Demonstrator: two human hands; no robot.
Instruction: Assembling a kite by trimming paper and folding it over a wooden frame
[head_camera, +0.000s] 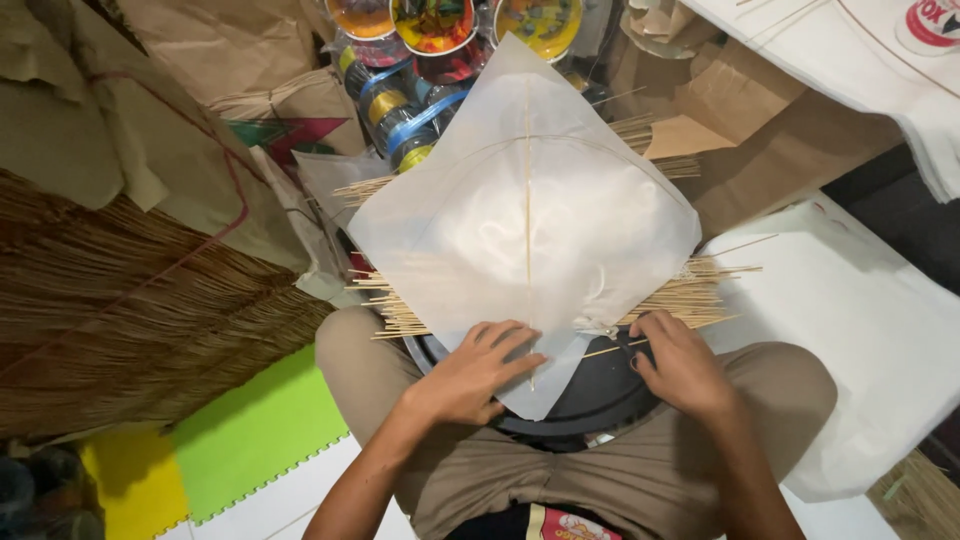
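Fingers (505, 345) of the left hand (470, 375) lie spread and flat on the lower corner of the white paper kite (525, 215), pressing the sheet down just left of its thin upright spine stick (528, 200). Fingers (650, 330) of the right hand (680, 365) are curled together at the kite's lower right edge, pinching at a small crumpled fold of paper there; whether they also grip the loose thin stick (615, 347) beside them, I cannot tell.

Under both hands sits a round black tray (590, 400), resting on the person's lap, and the kite's bottom tip overhangs it. Seen as a clock face centred on the kite, its top corner points to 12, the left hand sits at about 6, and the right hand at about 4. A curved cross stick arches under the paper from 9 to 3.

Beneath the kite lies a bundle of bamboo sticks (690, 290), its ends sticking out at 8 and at 4. At 12 stand spools of thread (400, 110) and coloured bowls (435, 20). Brown paper (760, 140) lies at 2, white sheets (860, 310) at 3, a pile of straw-like sticks (130, 320) at 9, and a green foam mat (250, 430) at 7.

To fold this edge well, I judge the flat left hand should hold the sheet taut while the right works the fold gently, since thin paper tears easily.
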